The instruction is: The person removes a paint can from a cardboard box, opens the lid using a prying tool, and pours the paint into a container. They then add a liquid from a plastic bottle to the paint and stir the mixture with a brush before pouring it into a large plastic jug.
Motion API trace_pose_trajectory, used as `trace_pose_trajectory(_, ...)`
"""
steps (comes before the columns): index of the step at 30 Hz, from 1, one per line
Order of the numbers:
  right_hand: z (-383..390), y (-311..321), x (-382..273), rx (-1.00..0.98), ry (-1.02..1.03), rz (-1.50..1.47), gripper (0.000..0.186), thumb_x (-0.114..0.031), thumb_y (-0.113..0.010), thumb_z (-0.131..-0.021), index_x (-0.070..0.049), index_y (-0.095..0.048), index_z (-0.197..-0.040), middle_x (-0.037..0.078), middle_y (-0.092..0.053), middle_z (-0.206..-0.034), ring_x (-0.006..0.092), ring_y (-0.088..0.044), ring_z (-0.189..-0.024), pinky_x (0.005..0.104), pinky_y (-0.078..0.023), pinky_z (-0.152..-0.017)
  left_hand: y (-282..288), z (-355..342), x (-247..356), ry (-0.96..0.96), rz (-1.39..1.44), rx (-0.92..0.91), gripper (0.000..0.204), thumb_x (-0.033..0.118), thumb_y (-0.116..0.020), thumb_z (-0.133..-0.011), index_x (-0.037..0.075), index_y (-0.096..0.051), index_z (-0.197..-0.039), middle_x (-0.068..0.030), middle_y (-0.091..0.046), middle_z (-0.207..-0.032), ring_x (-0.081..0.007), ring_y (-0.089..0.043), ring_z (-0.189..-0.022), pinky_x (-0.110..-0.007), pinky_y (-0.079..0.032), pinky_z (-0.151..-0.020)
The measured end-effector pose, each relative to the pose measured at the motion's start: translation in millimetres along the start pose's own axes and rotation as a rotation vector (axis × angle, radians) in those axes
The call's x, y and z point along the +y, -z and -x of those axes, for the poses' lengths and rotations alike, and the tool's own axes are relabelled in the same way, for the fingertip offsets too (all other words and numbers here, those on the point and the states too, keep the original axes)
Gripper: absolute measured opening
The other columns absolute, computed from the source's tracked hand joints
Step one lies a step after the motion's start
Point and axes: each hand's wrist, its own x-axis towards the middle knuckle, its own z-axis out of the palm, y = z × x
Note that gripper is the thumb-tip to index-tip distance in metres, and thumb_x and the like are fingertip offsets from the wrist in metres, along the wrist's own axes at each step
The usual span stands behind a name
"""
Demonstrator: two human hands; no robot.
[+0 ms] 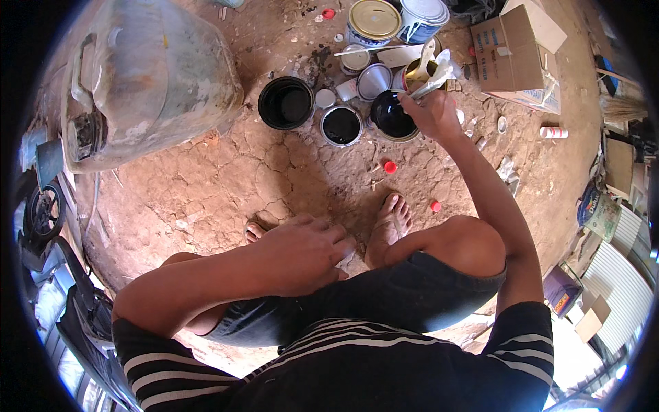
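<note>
fingertips (406, 104) of the right hand (437, 115) bend at the upper right edge of the open can of black paint (395, 139); whether they grasp its rim or the pale crumpled strip (443, 73) just beyond, i cannot tell. the left hand (302, 254) hangs loose over the lap, seemingly holding nothing. a tug on the rim could tip the can, slopping paint across the cracked dirt floor (226, 168) or into the smaller tin (341, 144) beside it; a backward knock could topple the paintbrush (424, 60).

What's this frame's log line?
right hand: over rim of black-filled can, grip unclear | left hand: over lap, nothing visible held | left of can: smaller black-filled can
</note>
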Motion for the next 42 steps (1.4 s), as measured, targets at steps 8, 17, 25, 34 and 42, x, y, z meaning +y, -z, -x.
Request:
trace_pose_trajectory(8,0.5,9.3,3.1,-0.129,-0.056,0.235,0.033,-0.035,-0.074,-0.086,-0.002,-0.073,-0.087,0.02,-0.07,-0.075,0.0385,-0.072,-0.077,0.0464,-0.056,-0.07,-5.2,12.3,-6.7,-0.048,0.038,0.048,0.041,0.034,-0.068,-0.093,0.001,-0.062,-0.116,-0.0157,-0.066,-0.109,-0.0346,-0.064,-0.109,-0.047,-0.048,-0.096)
trace_pose_trajectory(17,14.0,6.5,-29.4,-0.178,-0.073,-0.042,0.027,-0.03,-0.072,-0.089,-0.003,-0.075,-0.088,0.018,-0.073,-0.078,0.0325,-0.072,-0.071,0.0421,-0.054,-0.068,-13.3,14.3,-7.5,-0.046,0.02,0.064,0.043,0.035,-0.067,-0.093,0.001,-0.062,-0.12,-0.0163,-0.066,-0.114,-0.0334,-0.064,-0.111,-0.047,-0.047,-0.097)
trace_pose_trajectory(25,10.7,-2.4,-20.5,-0.028,-0.058,-0.19,0.031,-0.032,-0.075,-0.088,-0.001,-0.075,-0.085,0.023,-0.071,-0.078,0.0398,-0.072,-0.077,0.0434,-0.056,-0.069,-6.8,11.1,-1.2,-0.017,-0.006,-0.052,0.044,0.036,-0.065,-0.095,0.001,-0.061,-0.121,-0.0163,-0.065,-0.117,-0.0332,-0.063,-0.112,-0.047,-0.046,-0.099)
trace_pose_trajectory(34,5.0,-0.6,-0.3,0.069,0.067,0.021,0.034,-0.035,-0.074,-0.088,-0.002,-0.075,-0.081,0.024,-0.069,-0.07,0.0427,-0.07,-0.069,0.0473,-0.056,-0.064,-9.9,13.9,0.5,-0.023,-0.028,-0.011,0.041,0.037,-0.063,-0.096,0.002,-0.062,-0.118,-0.015,-0.064,-0.117,-0.034,-0.063,-0.113,-0.047,-0.047,-0.098)
trace_pose_trajectory(42,7.3,12.2,0.5,-0.09,-0.153,0.15,0.036,-0.037,-0.072,-0.09,-0.002,-0.076,-0.096,0.021,-0.072,-0.078,0.0349,-0.073,-0.075,0.044,-0.055,-0.073,-8.1,13.9,1.7,-0.009,-0.019,-0.028,0.042,0.037,-0.063,-0.097,0.002,-0.061,-0.12,-0.016,-0.064,-0.119,-0.0352,-0.062,-0.115,-0.048,-0.046,-0.1)
